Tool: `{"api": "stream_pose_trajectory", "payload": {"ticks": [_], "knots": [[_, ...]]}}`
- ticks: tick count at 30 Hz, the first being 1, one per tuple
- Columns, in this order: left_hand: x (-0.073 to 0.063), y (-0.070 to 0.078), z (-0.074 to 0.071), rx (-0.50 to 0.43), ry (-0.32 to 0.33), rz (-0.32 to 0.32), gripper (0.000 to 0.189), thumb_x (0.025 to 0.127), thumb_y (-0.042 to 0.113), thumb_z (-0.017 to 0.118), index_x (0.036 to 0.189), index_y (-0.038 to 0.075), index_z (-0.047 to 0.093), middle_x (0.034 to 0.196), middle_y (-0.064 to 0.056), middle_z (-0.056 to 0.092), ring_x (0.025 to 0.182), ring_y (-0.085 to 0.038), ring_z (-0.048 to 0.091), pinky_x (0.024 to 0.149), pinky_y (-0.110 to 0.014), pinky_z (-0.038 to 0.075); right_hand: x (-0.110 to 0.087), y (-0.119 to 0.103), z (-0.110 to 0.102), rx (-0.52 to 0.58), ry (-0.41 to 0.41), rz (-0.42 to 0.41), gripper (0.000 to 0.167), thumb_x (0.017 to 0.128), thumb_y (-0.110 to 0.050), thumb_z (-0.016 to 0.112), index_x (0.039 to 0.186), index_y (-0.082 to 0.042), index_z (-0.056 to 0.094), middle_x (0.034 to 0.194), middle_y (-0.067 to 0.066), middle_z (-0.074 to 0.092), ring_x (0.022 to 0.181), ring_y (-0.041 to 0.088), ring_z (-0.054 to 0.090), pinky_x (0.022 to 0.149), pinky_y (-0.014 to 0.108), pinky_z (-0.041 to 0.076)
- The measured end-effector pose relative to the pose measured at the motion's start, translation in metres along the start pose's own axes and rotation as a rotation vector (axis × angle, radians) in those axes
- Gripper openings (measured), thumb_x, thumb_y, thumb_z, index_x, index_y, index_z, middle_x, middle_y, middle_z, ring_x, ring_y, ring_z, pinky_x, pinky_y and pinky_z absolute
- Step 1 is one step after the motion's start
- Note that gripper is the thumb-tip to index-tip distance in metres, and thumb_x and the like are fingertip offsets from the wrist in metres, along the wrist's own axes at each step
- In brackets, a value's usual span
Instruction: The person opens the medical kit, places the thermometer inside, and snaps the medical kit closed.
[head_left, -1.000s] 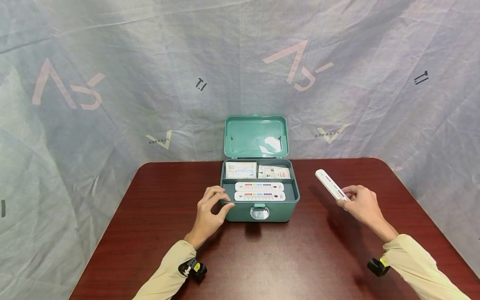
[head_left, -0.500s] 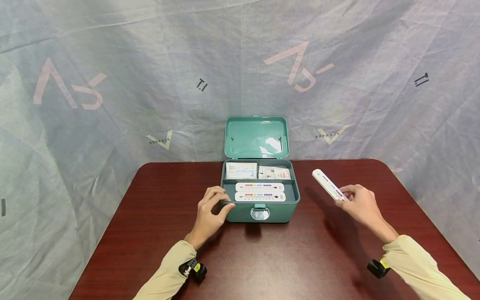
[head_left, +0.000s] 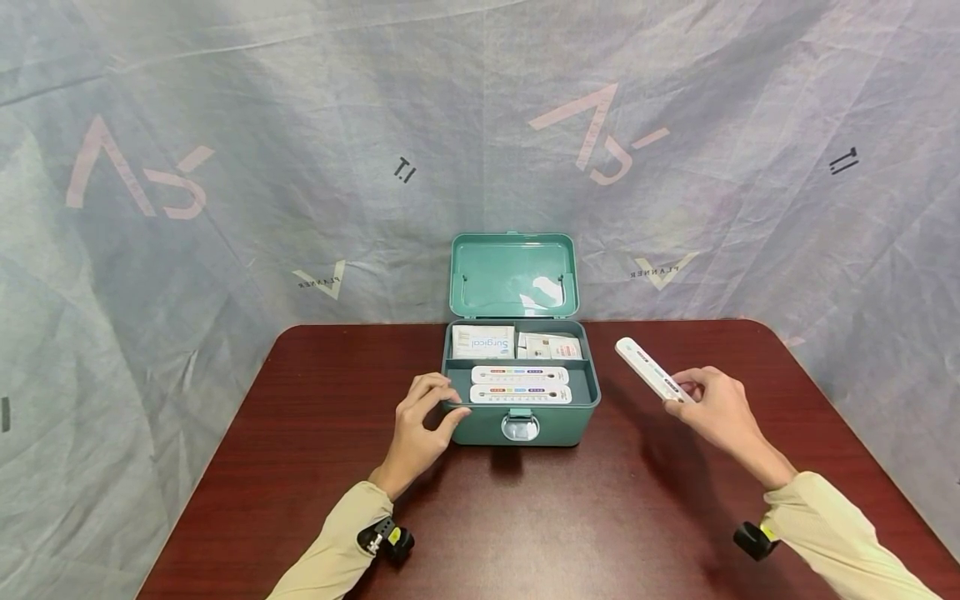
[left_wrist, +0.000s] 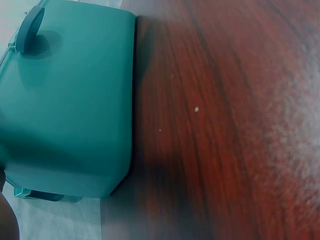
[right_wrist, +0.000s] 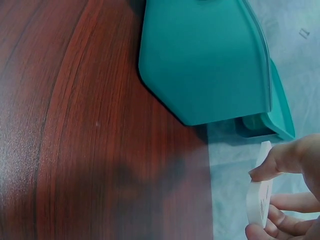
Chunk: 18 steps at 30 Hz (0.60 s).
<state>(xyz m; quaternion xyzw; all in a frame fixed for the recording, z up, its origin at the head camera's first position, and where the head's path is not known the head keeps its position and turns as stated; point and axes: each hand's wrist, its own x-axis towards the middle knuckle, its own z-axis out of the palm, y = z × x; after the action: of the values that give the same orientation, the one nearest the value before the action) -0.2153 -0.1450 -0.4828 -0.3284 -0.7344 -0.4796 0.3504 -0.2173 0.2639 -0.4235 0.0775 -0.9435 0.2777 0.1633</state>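
Left hand [head_left: 420,421]: I saw it pinch the green box [head_left: 477,428].
Right hand [head_left: 717,408]: gripped a white thermometer [head_left: 645,367], right of the box.

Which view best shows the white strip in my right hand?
The head view: most of the white strip shows, printed face included. The right wrist view shows it closer but nearly edge-on, partly behind fingers. The left wrist view misses it.
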Motion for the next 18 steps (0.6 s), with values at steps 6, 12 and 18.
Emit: {"api": "stream_pose_trajectory", "payload": {"ticks": [6, 12, 18], "knots": [[-0.001, -0.002, 0.001, 0.007, -0.001, -0.003, 0.019, 0.074, 0.002, 0.078, 0.087, 0.008, 0.065, 0.098, -0.01, 0.059, 0.102, -0.026, 0.052, 0.092, -0.028, 0.043, -0.001, -0.005, -0.001, -0.001, 0.009, -0.016, 0.031, 0.065, -0.008, 0.08, 0.094, 0.0, 0.071, 0.078, 0.007, 0.059, 0.069, 0.021, 0.048, 0.056, 0.026, 0.035], [0.0, 0.0, 0.0, 0.005, 0.001, -0.002, 0.022, 0.073, 0.001, 0.079, 0.088, 0.009, 0.065, 0.098, -0.01, 0.059, 0.101, -0.027, 0.053, 0.092, -0.029, 0.043, -0.001, -0.011, -0.003, 0.001, 0.008, -0.023, 0.031, 0.065, -0.008, 0.079, 0.094, -0.001, 0.071, 0.079, 0.007, 0.058, 0.069, 0.02, 0.048, 0.056, 0.026, 0.035], [0.0, 0.001, 0.0, 0.001, 0.005, -0.002, 0.024, 0.072, -0.001, 0.079, 0.089, 0.009, 0.066, 0.098, -0.01, 0.059, 0.101, -0.029, 0.053, 0.092, -0.03, 0.043, -0.001, -0.016, -0.003, 0.009, 0.012, -0.029, 0.028, 0.066, -0.008, 0.077, 0.093, -0.002, 0.071, 0.078, 0.006, 0.057, 0.069, 0.019, 0.048, 0.057, 0.026, 0.036]]}}
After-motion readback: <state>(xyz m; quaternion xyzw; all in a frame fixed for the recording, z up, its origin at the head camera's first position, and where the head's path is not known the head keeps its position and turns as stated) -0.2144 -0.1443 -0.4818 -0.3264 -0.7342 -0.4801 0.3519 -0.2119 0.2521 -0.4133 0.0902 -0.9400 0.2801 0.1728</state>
